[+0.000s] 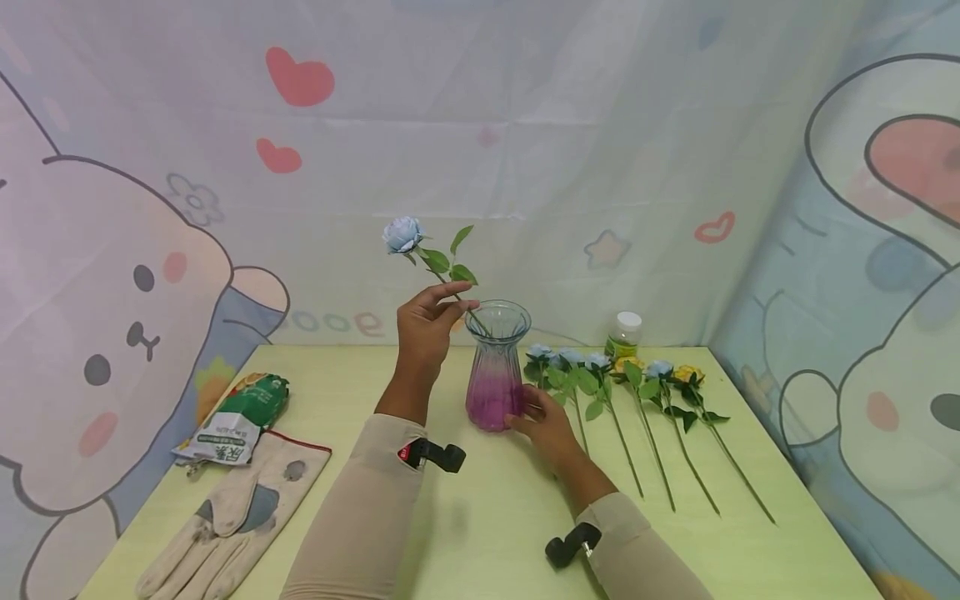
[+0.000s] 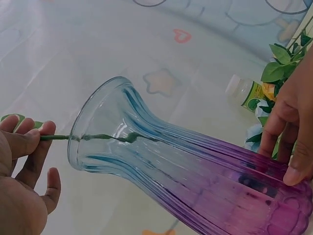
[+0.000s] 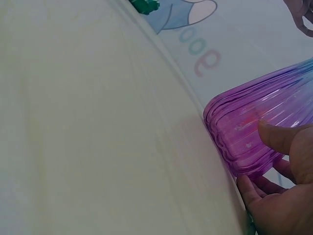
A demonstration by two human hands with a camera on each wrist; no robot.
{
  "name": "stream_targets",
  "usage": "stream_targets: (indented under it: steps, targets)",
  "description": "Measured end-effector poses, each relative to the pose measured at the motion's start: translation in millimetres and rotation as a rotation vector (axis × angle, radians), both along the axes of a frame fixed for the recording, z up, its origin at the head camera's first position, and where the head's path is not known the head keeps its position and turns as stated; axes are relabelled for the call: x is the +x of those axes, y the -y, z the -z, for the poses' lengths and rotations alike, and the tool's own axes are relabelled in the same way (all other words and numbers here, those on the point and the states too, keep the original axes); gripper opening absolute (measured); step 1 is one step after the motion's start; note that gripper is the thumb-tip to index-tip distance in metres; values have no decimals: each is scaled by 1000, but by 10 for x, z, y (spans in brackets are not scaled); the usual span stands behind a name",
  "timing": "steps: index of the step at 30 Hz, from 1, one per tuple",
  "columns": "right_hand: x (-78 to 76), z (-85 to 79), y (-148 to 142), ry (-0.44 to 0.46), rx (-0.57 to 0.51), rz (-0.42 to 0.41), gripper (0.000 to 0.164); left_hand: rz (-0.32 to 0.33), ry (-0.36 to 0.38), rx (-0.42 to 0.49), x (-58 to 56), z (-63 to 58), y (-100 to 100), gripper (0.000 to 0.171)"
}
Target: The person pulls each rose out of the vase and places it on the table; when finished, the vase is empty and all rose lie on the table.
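A glass vase, blue at its flared mouth and purple below, stands upright on the table. My left hand pinches the stem of a pale blue artificial rose just above the vase's rim. The green stem runs through the mouth into the neck, the bloom leaning up and left. Low on the vase, my right hand grips the purple base from the right side, thumb in front and fingers behind. In the right wrist view, the thumb lies against the ribbed glass.
Several blue and yellow artificial roses lie in a row to the right. Behind them stands a white-capped bottle. At the left are a green and white packet and a work glove. A printed cloth hangs behind the table.
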State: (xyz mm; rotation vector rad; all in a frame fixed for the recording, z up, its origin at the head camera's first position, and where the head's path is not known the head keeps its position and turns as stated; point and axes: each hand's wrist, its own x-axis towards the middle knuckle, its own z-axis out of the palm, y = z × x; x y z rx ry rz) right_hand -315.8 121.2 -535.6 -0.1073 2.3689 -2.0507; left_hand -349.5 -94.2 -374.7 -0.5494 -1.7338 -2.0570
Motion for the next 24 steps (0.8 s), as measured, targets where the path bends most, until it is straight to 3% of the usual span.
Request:
stream_targets:
  steps: [5, 16, 24]
  targets:
    - [-7, 12, -8, 4, -8, -3, 69, 10, 30, 75, 15, 4, 49, 29]
    - [-30, 67, -17, 3, 6, 1, 69, 4, 41, 328, -17, 43, 179, 31]
    - [-9, 36, -9, 0, 4, 2, 68, -6, 123, 543, 6, 84, 247, 32]
